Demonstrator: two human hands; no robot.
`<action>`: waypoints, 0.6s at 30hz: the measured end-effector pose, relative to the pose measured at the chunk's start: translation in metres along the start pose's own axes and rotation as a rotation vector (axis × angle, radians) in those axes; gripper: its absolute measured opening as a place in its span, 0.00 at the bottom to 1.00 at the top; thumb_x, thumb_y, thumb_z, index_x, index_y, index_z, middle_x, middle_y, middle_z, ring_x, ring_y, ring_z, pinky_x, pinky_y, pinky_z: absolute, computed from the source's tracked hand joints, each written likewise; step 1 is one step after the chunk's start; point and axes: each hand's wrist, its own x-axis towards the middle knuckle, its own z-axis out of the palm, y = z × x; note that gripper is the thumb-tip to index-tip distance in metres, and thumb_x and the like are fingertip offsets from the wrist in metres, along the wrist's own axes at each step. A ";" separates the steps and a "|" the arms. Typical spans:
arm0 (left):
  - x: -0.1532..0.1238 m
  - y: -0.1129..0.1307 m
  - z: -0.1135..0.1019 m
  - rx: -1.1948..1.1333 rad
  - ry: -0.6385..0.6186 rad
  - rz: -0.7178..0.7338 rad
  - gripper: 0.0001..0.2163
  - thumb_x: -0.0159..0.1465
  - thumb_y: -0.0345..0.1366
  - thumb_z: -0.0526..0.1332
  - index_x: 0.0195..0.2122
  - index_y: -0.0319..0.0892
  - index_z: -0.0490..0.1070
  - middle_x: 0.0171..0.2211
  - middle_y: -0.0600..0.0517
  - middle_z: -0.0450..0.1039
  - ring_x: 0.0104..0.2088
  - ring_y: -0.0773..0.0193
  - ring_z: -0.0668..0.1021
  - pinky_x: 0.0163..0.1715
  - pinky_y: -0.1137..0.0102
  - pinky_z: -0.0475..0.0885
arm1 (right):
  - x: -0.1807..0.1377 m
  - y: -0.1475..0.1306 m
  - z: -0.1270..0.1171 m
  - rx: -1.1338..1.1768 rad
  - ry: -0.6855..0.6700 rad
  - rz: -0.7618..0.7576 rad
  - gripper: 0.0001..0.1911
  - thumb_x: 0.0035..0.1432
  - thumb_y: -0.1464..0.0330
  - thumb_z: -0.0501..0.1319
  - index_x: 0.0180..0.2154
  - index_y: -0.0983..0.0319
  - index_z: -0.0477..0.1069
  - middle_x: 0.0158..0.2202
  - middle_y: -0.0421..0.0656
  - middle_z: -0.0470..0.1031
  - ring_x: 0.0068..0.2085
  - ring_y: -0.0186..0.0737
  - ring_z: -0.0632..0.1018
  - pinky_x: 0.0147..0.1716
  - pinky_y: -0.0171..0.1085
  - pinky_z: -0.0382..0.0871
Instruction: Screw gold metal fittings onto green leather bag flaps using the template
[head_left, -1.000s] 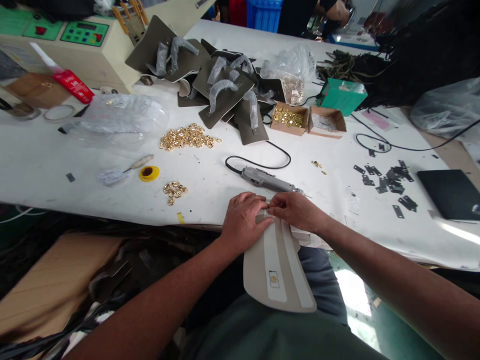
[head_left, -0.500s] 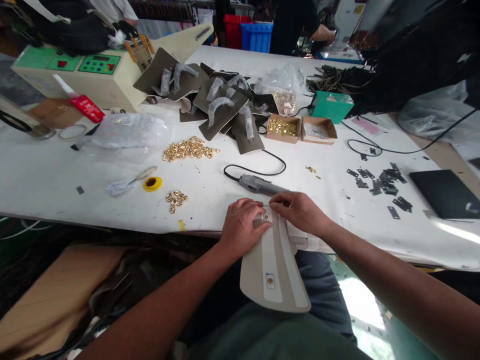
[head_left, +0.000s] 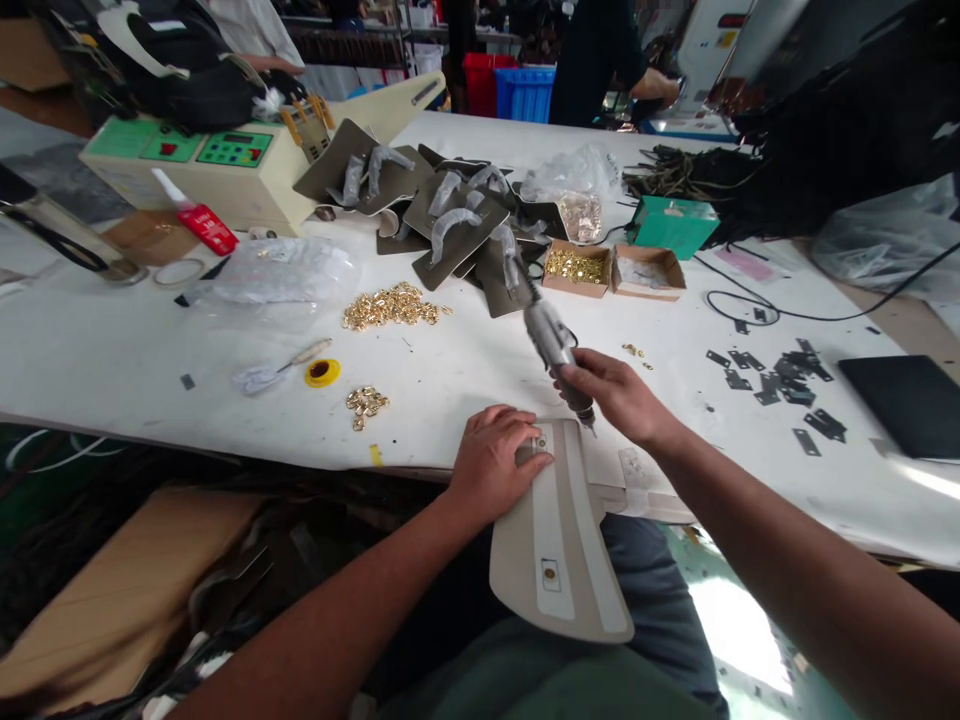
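My left hand [head_left: 495, 460] presses down on the top end of a beige leather panel [head_left: 559, 560] that hangs over the white table's near edge [head_left: 225, 430] onto my lap. The panel has white strips and two small gold screws. My right hand [head_left: 615, 395] grips a grey corded electric screwdriver [head_left: 551, 345], its tip pointing down just right of the panel's top screw. A small heap of gold fittings [head_left: 366, 402] lies left of my left hand.
A larger pile of gold fittings [head_left: 394, 305], dark leather pieces with wrapped handles [head_left: 450, 220], two small cardboard boxes [head_left: 611, 270], a green box [head_left: 671, 225], black metal plates [head_left: 787, 380], a yellow-ringed pot [head_left: 322, 372] and a cream machine [head_left: 217, 170] stand on the table. People stand at the far end.
My right hand left the panel's top, picked up the electric screwdriver from the table and brought its tip to the panel. My left hand stayed on the panel.
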 end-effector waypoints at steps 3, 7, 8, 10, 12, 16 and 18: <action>0.000 0.000 0.001 -0.008 -0.002 -0.001 0.11 0.59 0.38 0.72 0.43 0.48 0.77 0.52 0.52 0.80 0.57 0.52 0.73 0.57 0.54 0.66 | -0.012 -0.017 0.007 0.559 0.063 0.022 0.19 0.59 0.54 0.60 0.46 0.59 0.72 0.37 0.43 0.77 0.37 0.44 0.79 0.40 0.45 0.77; 0.000 0.001 0.001 -0.002 -0.005 0.002 0.12 0.59 0.39 0.72 0.43 0.48 0.77 0.52 0.52 0.80 0.57 0.52 0.73 0.57 0.53 0.66 | -0.021 -0.025 0.035 0.604 0.286 0.004 0.16 0.54 0.55 0.69 0.35 0.59 0.71 0.25 0.37 0.70 0.25 0.37 0.74 0.26 0.38 0.74; 0.000 0.001 0.001 0.000 -0.005 0.004 0.12 0.59 0.39 0.72 0.43 0.48 0.77 0.52 0.53 0.80 0.57 0.52 0.73 0.57 0.54 0.66 | -0.023 -0.024 0.041 0.553 0.332 -0.003 0.17 0.53 0.54 0.71 0.32 0.59 0.70 0.23 0.37 0.70 0.23 0.37 0.73 0.22 0.36 0.72; 0.000 0.001 0.001 0.003 -0.004 0.005 0.11 0.59 0.39 0.72 0.43 0.49 0.77 0.53 0.53 0.79 0.57 0.52 0.73 0.57 0.54 0.66 | -0.025 -0.021 0.052 0.468 0.389 -0.024 0.20 0.52 0.53 0.72 0.29 0.59 0.69 0.21 0.37 0.70 0.22 0.37 0.72 0.18 0.35 0.69; -0.001 0.001 0.001 0.006 -0.002 0.004 0.11 0.59 0.39 0.72 0.43 0.49 0.77 0.53 0.53 0.79 0.58 0.52 0.72 0.57 0.54 0.66 | -0.026 -0.019 0.058 0.429 0.428 -0.052 0.20 0.51 0.52 0.72 0.28 0.59 0.69 0.21 0.38 0.71 0.21 0.37 0.73 0.18 0.35 0.69; -0.001 0.001 0.001 0.008 0.003 -0.003 0.11 0.59 0.39 0.72 0.43 0.49 0.77 0.53 0.53 0.80 0.58 0.51 0.73 0.57 0.54 0.67 | -0.025 -0.017 0.064 0.395 0.443 -0.110 0.22 0.51 0.51 0.72 0.25 0.58 0.66 0.20 0.37 0.70 0.21 0.36 0.73 0.19 0.36 0.69; -0.001 0.001 0.002 0.009 0.004 -0.005 0.12 0.59 0.39 0.72 0.43 0.49 0.77 0.52 0.52 0.80 0.58 0.51 0.73 0.57 0.54 0.67 | -0.025 -0.017 0.066 0.378 0.448 -0.140 0.23 0.52 0.51 0.72 0.23 0.58 0.65 0.21 0.37 0.69 0.22 0.36 0.72 0.20 0.36 0.69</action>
